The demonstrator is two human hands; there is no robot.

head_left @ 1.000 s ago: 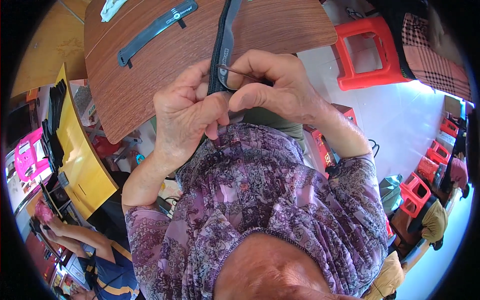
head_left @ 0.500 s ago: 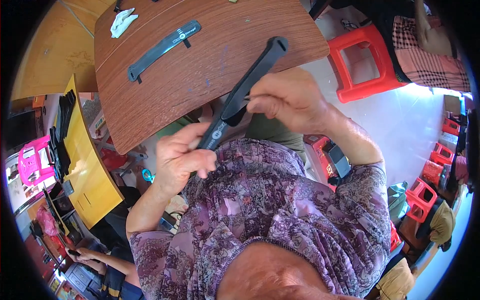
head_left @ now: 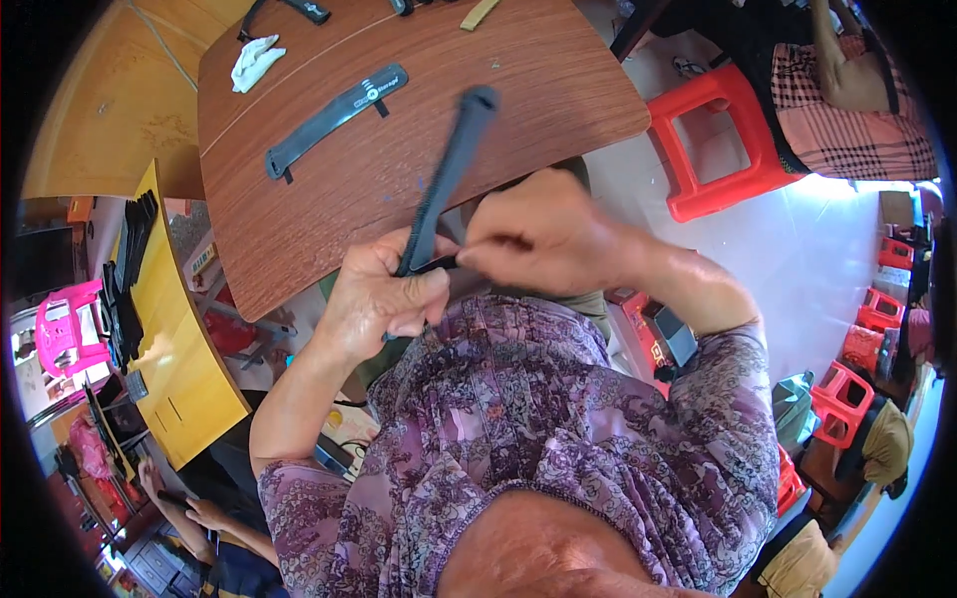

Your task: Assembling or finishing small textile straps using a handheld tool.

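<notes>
My left hand (head_left: 384,291) is closed around the lower part of a black strap (head_left: 449,164) with a rounded, slotted end. The strap rises steeply from my fist over the near edge of the brown table (head_left: 558,95). Beside it, my right hand (head_left: 543,237) is pinched close to my left fingers, at a dark fold of the strap; what its fingertips grip is hidden and blurred. A second black strap (head_left: 329,125) with pale print and small tabs lies flat on the table, apart from both hands.
A crumpled white cloth (head_left: 256,65) and a tan strip (head_left: 479,13) lie toward the table's far side. Right of the table stands a red stool (head_left: 698,95), near a person in plaid (head_left: 842,130). At left is a yellow board (head_left: 184,359) with black strips (head_left: 115,299).
My right hand has moved left and down along the strap toward my left hand. The strap stands steeper, with its top end farther left. My left hand is slightly higher.
</notes>
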